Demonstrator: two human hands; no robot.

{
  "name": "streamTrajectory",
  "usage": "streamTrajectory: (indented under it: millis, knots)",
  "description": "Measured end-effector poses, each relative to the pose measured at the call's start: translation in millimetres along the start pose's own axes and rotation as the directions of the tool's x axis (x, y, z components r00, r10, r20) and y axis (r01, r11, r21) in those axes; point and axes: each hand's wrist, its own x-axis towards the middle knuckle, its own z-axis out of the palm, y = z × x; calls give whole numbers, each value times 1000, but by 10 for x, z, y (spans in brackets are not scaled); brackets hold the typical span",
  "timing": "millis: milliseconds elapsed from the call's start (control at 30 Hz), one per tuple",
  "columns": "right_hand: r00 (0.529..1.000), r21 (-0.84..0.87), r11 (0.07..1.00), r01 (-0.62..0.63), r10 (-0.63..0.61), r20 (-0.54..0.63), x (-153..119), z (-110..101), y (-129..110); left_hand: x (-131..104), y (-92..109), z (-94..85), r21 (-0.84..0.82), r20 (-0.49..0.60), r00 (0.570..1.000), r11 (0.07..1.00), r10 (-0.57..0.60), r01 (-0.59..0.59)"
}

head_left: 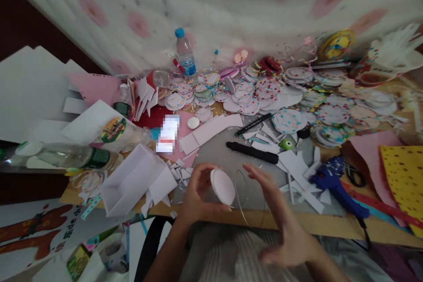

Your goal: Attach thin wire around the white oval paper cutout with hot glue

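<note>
Grasping the white disc (223,187) in the half-curled left hand (198,196), to the near left of the thick black pen (253,153). Holding the right hand (280,218) released, with widely spread thumb and fingers, to the pen's near right.

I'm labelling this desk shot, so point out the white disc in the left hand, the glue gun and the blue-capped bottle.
White disc (224,187): head view, middle of its flat face.
Glue gun (341,192): head view, its blue body.
Blue-capped bottle (184,48): head view, clear side above the label.
</note>
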Motion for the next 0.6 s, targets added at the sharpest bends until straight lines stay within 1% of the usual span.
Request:
streamTrajectory:
  millis: [33,67,100,167,200,233,267,300,367,400,433,467,533,600]
  knots:
    - [999,131,991,4,2,-45,16,-9,68,34,-7,-15,8,-4,1000,1000,16,-16]
    - [992,265,964,9,24,-120,44,-12,143,71,-10,-32,15,-3,999,999,33,-33]
    - [977,389,921,-2,85,-196,84,-8,220,108,-10,-50,19,2,999,999,49,-49]
    - [919,565,821,-83,283,-275,197,21,348,179,-1,-88,23,24,997,997,77,-77]
    - [884,634,759,-148,388,-259,264,45,387,209,9,-109,30,38,996,996,84,-85]
    - [852,695,684,-221,483,-203,337,74,405,234,21,-131,42,54,995,995,84,-86]
    - [822,749,592,-299,559,-114,411,106,403,255,36,-154,51,71,994,995,79,-83]
    - [789,790,483,-379,615,2,484,137,384,271,54,-176,58,85,994,995,72,-77]
    - [720,816,282,-505,660,217,620,192,317,295,99,-217,75,108,993,996,41,-49]
    - [689,810,214,-546,664,290,680,213,281,303,125,-234,84,115,993,996,23,-32]
    - [665,801,172,-574,669,332,732,228,249,311,151,-248,93,120,993,996,4,-15]
    - [645,795,151,-588,681,348,777,238,224,318,175,-260,100,123,992,995,-12,-1]
    - [617,790,140,-596,709,341,839,241,196,328,212,-275,90,122,992,996,-28,17]
    - [601,786,140,-602,728,330,870,226,195,332,222,-281,60,112,993,998,-25,18]
